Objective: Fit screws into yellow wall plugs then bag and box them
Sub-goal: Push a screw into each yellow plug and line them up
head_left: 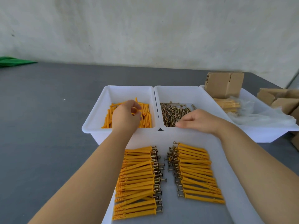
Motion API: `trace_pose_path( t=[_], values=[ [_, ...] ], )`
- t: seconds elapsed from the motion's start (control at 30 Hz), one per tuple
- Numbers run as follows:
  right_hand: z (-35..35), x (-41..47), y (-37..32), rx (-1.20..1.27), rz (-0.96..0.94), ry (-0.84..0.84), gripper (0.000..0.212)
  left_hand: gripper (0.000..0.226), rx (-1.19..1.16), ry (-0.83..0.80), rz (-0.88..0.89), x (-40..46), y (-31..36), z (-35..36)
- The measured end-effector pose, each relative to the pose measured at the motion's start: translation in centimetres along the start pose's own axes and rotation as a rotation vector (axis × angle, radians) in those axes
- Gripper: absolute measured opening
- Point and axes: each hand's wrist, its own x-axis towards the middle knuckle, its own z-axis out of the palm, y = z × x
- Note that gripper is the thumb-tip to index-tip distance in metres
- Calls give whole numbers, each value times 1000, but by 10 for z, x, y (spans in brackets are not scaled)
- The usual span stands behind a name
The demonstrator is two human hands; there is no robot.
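A small packing workshop: white plastic bins (90, 125) of sorted hardware on a grey bench (40, 118), cardboard cartons (224, 85) at two o'clock, bare plaster wall (145, 29) at twelve.

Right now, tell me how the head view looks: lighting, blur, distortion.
Head view: soft, even daylight with only faint shadows; no harsh glare on the white trays. Wide-angle distortion bows the table's far edge and stretches both forearms toward the bottom corners. The left hand over the yellow plugs and the right hand at the screws are slightly soft; the clear bags smear at the right edge.
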Motion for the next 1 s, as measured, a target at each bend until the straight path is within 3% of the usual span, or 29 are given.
trace_pose_path(
  t=[0.07, 0.13, 0.17, 0.27, 0.37, 0.5, 0.63, 0.77, 0.87, 1.0],
  values=[
    [6, 3, 2, -18, -56, 108, 17, 44, -147, 29, 6, 0, 2, -1],
    [12, 6, 2, 29, -104, 236, 18, 67, -241, 36, 29, -2, 5, -1],
    [14, 6, 1, 83, -129, 311, 19, 68, -272, 52, 49, -3, 6, -1],
    [16, 8, -3, 247, -197, 541, 17, 45, -386, 141, 99, -6, 12, -2],
    [15, 8, -7, 208, -260, 664, 25, 20, -554, 138, 89, -11, 17, -3],
    [18, 4, -16, 60, -316, 589, 34, 9, -675, 24, 52, -17, 23, -2],
    [26, -2, -26, -24, -338, 439, 37, 22, -658, -38, 81, -21, 27, 1],
    [27, -2, -30, -88, -363, 474, 30, 32, -774, -231, 37, -27, 32, 5],
    [23, -2, -28, -76, -380, 517, 26, 28, -865, -354, 10, -32, 36, 7],
    [23, -3, -28, -23, -387, 520, 17, 14, -901, -136, -110, -32, 39, 8]
  ],
)
